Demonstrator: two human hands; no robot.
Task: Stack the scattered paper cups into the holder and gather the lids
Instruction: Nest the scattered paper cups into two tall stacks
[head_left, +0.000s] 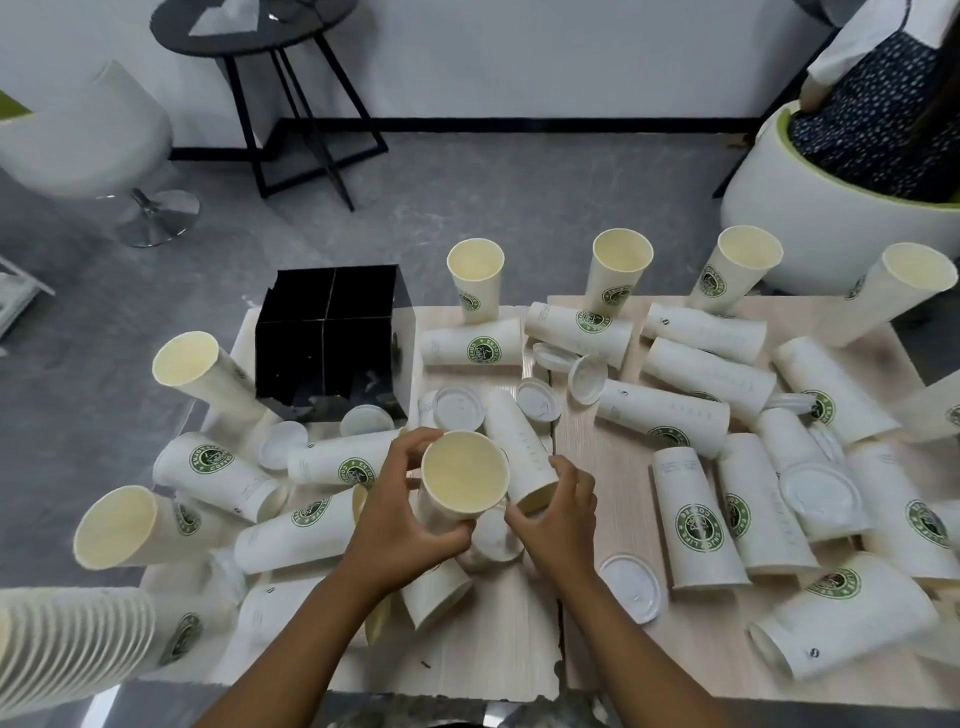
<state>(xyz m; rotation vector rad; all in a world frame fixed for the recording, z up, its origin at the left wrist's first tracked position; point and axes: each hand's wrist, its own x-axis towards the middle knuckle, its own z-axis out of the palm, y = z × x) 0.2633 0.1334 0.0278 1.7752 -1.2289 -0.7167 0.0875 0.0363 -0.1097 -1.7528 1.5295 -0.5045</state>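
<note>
Many white paper cups with a green logo lie scattered or stand on the pale wooden table (608, 665). My left hand (400, 525) grips an upright cup (462, 478) by its side, its cream inside facing me. My right hand (558, 512) closes on the rim of a lying cup (519, 457) just right of it. A black holder (330, 338) with four compartments stands at the back left. White lids lie among the cups, such as a lid (631, 587) near my right wrist and another lid (823, 493) at right. A nested stack of cups (67, 639) lies at the front left.
Upright cups (475, 278) line the table's far edge. A black side table (275, 78) and a white chair (98, 140) stand on the grey floor behind. A person sits in a round white chair (831, 208) at the back right.
</note>
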